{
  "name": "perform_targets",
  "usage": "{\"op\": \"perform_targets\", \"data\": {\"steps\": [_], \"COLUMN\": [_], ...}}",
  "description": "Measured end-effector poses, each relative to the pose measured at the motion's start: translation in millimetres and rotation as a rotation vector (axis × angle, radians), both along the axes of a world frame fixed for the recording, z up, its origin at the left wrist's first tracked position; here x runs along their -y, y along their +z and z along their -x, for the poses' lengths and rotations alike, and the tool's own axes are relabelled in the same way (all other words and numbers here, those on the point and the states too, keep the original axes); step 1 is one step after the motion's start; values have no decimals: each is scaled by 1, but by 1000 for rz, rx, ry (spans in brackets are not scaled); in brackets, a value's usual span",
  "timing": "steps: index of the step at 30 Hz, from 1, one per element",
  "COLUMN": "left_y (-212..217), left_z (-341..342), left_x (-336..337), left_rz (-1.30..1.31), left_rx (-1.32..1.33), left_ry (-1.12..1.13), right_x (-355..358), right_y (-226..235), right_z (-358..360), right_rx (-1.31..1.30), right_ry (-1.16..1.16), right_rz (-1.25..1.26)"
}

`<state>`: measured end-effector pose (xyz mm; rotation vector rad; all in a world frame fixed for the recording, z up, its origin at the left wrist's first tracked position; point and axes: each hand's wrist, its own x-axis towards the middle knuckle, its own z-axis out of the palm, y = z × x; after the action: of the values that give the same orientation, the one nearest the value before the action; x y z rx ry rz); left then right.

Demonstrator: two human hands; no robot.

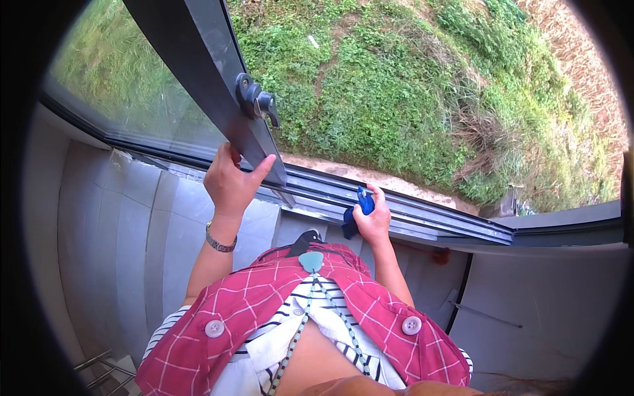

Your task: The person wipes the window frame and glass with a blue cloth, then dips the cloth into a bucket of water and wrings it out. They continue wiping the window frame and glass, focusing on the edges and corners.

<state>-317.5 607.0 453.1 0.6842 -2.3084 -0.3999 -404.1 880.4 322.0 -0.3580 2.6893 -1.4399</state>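
Note:
My left hand grips the lower part of the dark window sash frame, thumb on the near face and fingers curled behind its left edge. Higher on that frame sits a black window latch. In my right hand is a bunched blue cloth, held at the window track. The fingers close round the cloth, and part of it hangs below them toward the sill. The track's grooves run from the sash toward the right.
Left of the sash is a glass pane. Beyond the opening lies a green slope outside. Grey tiles line the area below the window at left. A metal rack stands at lower left, and a pale panel at right.

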Motion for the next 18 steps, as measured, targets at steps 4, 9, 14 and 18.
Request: {"op": "perform_targets", "data": {"steps": [4, 9, 14, 18], "left_y": [3, 3, -2, -23], "left_z": [8, 3, 3, 13], "left_x": [2, 12, 16, 30], "left_rz": [18, -27, 0, -47], "left_rx": [-55, -51, -66, -85], "left_ry": [-24, -16, -26, -71], "right_x": [15, 21, 22, 28], "right_y": [-1, 1, -8, -19], "right_z": [-1, 3, -2, -5], "right_rx": [-112, -190, -271, -196], "right_ry": [21, 25, 49, 133], "right_rz": [-33, 60, 156, 125]}}
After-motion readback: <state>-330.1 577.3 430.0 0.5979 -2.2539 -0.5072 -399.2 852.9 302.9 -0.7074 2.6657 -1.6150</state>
